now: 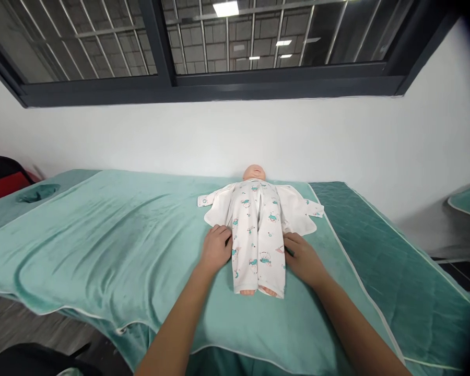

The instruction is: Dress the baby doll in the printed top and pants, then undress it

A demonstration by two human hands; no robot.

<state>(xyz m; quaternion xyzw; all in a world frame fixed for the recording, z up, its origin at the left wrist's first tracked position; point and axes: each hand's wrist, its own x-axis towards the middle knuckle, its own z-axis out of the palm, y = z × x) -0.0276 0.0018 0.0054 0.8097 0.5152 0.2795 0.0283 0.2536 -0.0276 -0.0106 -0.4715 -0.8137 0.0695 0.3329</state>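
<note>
A baby doll (254, 172) lies on its back on the bed, its head toward the wall. White baby pants (254, 245) with teal and pink animal prints cover its body and legs. The feet (247, 292) peek out at the hems. Spread open on both sides beneath it is a white baby shirt (295, 209) with printed cuffs. My left hand (218, 245) is closed at the left edge of the pants, fingertips partly hidden. At the opposite edge, my right hand (302, 257) has its fingers curled against the fabric.
A light teal blanket (141, 235) with soft folds covers most of the bed. Darker quilted bedding (384, 250) shows on the right. Behind stand a white wall (149, 138) and a barred window (235, 47). A red and black bag (3, 180) is at the far left.
</note>
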